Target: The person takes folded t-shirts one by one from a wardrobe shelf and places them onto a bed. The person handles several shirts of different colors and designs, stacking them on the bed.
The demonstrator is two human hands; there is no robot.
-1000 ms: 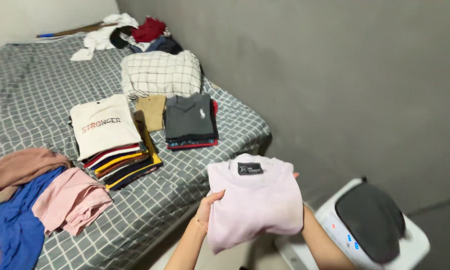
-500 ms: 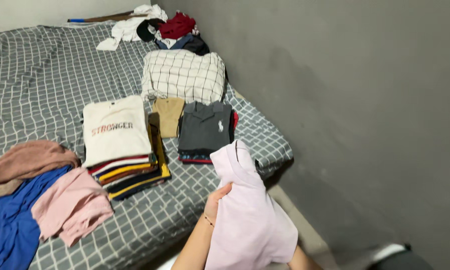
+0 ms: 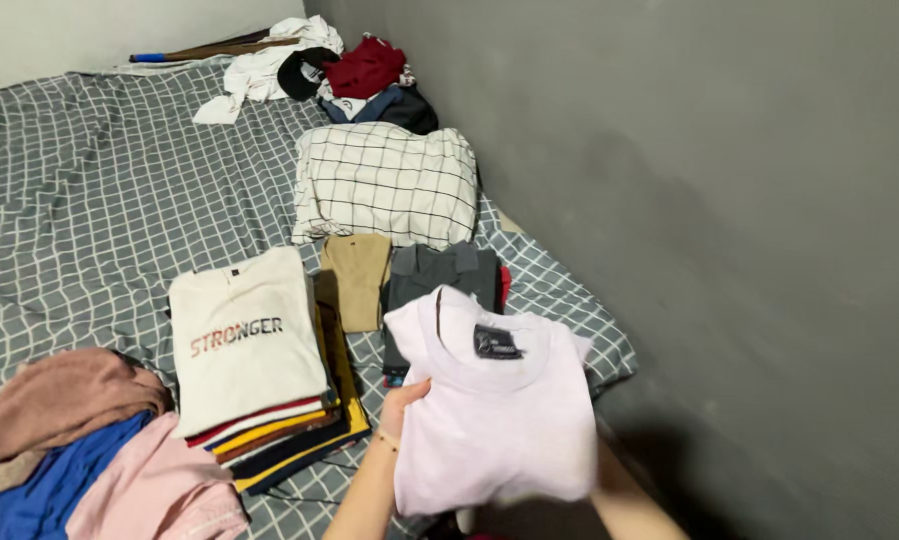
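So everything here sits on a bed point(image 3: 89, 200) with a grey checked sheet, and I'll place things off the big stack point(image 3: 269, 400) of folded tees with the cream printed one on top. Far left of the stack there's a loose heap: a brown cloth point(image 3: 59, 400), a blue cloth point(image 3: 39, 490) under it and a pink cloth point(image 3: 159, 495) touching the stack's lower left corner. Just right of the stack lies a small tan piece point(image 3: 354, 280), folded, and right of that a dark grey collared shirt point(image 3: 439, 275) on its own short pile. Behind both is a white pillow point(image 3: 384, 185) with black grid lines, and further back by the wall a messy pile point(image 3: 319, 70) of white, red and dark clothes. Now the hands: the left hand point(image 3: 401, 405) comes up just right of the stack's front corner, thumb on top of a folded pale lilac tee point(image 3: 489, 410), pinching its left edge, so it's clearly closed on the fabric. The tee hangs in the air over the bed's right edge, in front of the grey shirt and covering part of it, collar label facing up. The right hand is hidden behind the tee, only the forearm shows below it, so I can't tell how it grips. The grey wall point(image 3: 719, 200) fills everything right of that.
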